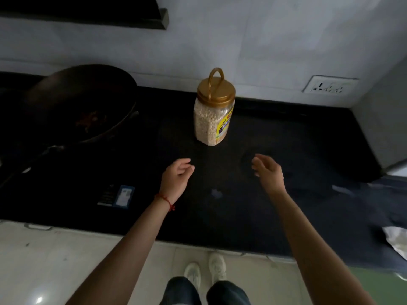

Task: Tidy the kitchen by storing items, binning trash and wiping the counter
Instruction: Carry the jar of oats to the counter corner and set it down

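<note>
Black counter carries our landmark, the upright gold-lidded jar of grain, near the back wall. Nearer than the jar, apart from it, our left hand and right hand hover, fingers loosely spread, holding nothing. Left of the jar sits a dark pan.

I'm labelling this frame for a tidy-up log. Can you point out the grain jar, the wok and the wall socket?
grain jar [210, 122]: head view, on the clear body filled with grain.
wok [72, 102]: head view, on its dark inner bowl.
wall socket [329, 85]: head view, on the white faceplate.
</note>
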{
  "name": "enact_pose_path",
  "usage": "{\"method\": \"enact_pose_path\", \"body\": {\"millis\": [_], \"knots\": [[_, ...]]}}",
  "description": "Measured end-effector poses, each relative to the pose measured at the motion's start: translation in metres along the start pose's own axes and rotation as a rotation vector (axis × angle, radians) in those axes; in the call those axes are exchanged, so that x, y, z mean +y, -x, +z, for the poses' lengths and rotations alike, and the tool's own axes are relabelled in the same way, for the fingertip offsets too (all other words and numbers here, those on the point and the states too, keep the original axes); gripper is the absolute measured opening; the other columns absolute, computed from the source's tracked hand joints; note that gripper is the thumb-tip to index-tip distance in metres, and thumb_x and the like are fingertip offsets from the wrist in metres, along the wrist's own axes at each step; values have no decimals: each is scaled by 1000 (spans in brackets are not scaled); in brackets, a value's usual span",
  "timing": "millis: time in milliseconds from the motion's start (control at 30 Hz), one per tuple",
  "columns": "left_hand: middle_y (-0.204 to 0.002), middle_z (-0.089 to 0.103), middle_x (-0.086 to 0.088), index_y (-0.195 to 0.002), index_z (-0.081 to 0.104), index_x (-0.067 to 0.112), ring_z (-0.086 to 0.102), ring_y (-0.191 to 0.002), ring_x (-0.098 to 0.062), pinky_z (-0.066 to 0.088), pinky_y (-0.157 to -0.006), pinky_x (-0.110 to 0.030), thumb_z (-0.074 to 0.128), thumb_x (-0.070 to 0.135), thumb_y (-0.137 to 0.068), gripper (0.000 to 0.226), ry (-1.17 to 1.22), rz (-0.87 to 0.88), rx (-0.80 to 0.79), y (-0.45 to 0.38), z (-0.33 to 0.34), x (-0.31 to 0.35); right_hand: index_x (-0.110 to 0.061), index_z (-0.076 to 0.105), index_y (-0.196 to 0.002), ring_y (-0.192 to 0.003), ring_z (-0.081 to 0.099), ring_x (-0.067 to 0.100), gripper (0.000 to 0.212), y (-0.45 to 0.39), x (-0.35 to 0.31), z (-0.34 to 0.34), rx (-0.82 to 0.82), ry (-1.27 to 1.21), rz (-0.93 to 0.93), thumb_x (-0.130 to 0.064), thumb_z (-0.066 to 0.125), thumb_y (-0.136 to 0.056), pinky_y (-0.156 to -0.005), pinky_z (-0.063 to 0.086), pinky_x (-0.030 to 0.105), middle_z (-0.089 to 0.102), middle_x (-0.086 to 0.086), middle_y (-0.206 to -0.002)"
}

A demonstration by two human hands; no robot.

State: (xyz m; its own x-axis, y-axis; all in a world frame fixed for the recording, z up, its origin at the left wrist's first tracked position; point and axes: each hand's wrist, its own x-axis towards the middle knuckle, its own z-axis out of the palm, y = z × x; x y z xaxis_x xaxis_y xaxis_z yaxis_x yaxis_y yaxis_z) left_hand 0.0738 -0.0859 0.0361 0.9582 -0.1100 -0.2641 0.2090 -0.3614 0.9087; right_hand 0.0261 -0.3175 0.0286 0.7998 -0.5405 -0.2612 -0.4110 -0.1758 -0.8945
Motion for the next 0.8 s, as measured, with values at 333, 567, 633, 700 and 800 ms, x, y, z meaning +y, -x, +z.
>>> {"method": "enact_pose_path", "body": {"millis": [333, 567, 633, 700, 800], "knots": [[-148, 32, -8, -142, 20, 15, 36, -133, -23, 36, -108, -40, 70, 29, -76, 84, -47, -5, 139, -105, 56, 41, -16, 50, -126, -108, 55, 15, 37, -155, -71, 40, -166, -186, -21, -34, 45, -94, -96, 43, 36, 58, 2, -117], [-141, 41, -7, -138, 28, 15, 41, -128, -17, 36, -100, -26, 79, 22, -65, 90, 42, 55, 183, -131, 81, 32, -3, 57, -113, -92, 57, 8, 48, -183, -79, 74, -336, -242, -26, -38, 26, -98, -79, 42, 22, 64, 4, -97], [-140, 41, -5, -138, 28, 15, 41, -125, -13, 37, -102, -27, 81, 19, -62, 93, 79, 68, 170, -133, 82, 32, -4, 59, -109, -87, 57, 2, 53, -180, -71, 76, -321, -248, -33, -40, 23, -98, -74, 41, 19, 65, 0, -94], [-142, 39, -5, -138, 26, 17, 39, -129, -15, 38, -107, -36, 83, 20, -57, 99, 90, 83, 146, -136, 80, 28, -7, 58, -111, -88, 56, 1, 53, -176, -63, 74, -305, -224, -58, -44, 23, -97, -77, 41, 20, 65, 6, -105], [-142, 39, -2, -137, 26, 22, 37, -131, -16, 37, -107, -35, 86, 18, -53, 103, 81, 111, 109, -139, 70, 20, -14, 60, -107, -96, 57, 4, 45, -159, -47, 64, -288, -215, -104, -45, 29, -96, -88, 42, 28, 62, 1, -106]]}}
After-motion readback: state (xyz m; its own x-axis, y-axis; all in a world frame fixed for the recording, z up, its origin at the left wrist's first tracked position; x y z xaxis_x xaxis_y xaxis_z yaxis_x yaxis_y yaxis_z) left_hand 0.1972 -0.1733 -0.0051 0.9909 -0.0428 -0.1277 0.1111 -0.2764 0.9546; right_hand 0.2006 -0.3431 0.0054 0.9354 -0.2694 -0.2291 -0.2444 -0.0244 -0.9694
